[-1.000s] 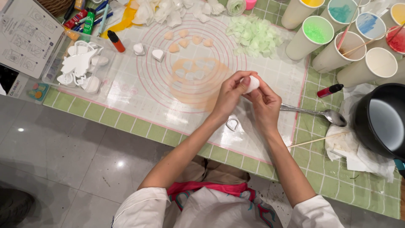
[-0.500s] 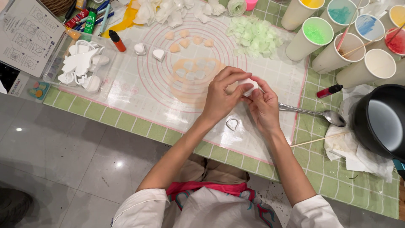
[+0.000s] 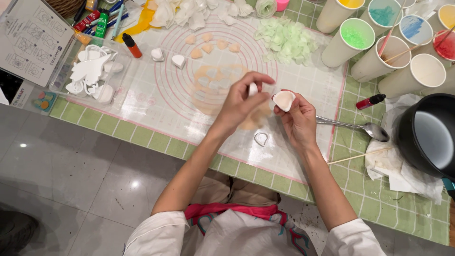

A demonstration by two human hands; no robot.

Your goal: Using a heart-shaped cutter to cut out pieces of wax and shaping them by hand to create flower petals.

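Above the silicone mat, my right hand pinches a heart-shaped mould, hollow facing up; my left hand, now pulled apart from it, grips a white piece.

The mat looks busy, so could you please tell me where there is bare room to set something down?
The mat is bare at its left, between the clear tray and the left hand. Its near edge below the cutter is free too. The far edge and the cups at the right are crowded.
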